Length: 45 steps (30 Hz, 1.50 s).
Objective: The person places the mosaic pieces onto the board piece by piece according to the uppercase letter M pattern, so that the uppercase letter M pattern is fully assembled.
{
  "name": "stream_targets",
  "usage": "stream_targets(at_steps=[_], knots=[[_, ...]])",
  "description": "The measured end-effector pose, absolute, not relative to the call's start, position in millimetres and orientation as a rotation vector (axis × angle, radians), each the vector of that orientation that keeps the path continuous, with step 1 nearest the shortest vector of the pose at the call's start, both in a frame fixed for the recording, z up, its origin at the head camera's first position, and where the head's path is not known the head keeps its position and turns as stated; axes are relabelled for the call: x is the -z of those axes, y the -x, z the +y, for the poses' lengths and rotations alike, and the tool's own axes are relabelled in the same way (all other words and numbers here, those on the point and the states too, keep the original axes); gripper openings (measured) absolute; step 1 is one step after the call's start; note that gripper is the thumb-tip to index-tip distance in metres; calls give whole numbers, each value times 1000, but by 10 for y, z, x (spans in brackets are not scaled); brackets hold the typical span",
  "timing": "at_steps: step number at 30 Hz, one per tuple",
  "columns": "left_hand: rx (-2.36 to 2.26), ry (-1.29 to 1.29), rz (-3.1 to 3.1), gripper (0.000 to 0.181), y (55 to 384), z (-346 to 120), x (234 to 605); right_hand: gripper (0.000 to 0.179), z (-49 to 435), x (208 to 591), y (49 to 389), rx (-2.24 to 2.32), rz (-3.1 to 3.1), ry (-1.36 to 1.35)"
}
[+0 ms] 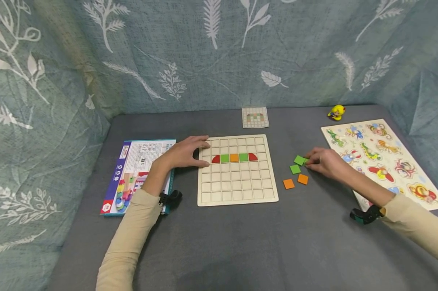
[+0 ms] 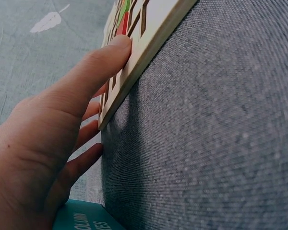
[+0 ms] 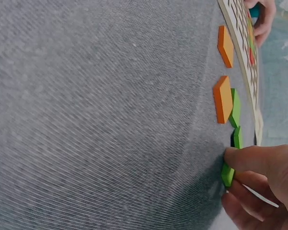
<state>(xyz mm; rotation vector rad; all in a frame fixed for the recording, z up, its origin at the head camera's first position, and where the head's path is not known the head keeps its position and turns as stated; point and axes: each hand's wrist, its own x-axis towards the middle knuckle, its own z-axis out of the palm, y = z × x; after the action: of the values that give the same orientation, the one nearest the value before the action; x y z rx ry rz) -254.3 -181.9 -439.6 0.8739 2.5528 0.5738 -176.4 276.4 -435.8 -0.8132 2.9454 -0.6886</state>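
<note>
A wooden grid board lies on the table, with a row of red quarter-round, green and orange pieces set in its cells. My left hand rests at the board's left edge, thumb on its rim and the other fingers spread toward the upper corner. To the right of the board, my right hand pinches a green square tile between thumb and fingers, low over the table. Just beside it lie two more green tiles and two orange tiles.
A small pattern card lies behind the board. At the left, a printed box sits under my left forearm. An insect picture board lies at the right, under my right forearm. A small yellow toy figure stands near the back edge.
</note>
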Motion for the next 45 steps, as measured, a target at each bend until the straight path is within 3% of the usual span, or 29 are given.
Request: stream_targets(at_steps=[28,40,45], knots=[[-568,-862,2560,67,2549,-1813,4431,5,2779,4341,1789,716,2893,754],[-560,-872,2569,69,2555,-1815,4432,18,2935,4437,1895,734,2888,1200],[-555,-873,2576,68,2544,-1808,4447,19,2986,4464,1881,733,2909,1246]])
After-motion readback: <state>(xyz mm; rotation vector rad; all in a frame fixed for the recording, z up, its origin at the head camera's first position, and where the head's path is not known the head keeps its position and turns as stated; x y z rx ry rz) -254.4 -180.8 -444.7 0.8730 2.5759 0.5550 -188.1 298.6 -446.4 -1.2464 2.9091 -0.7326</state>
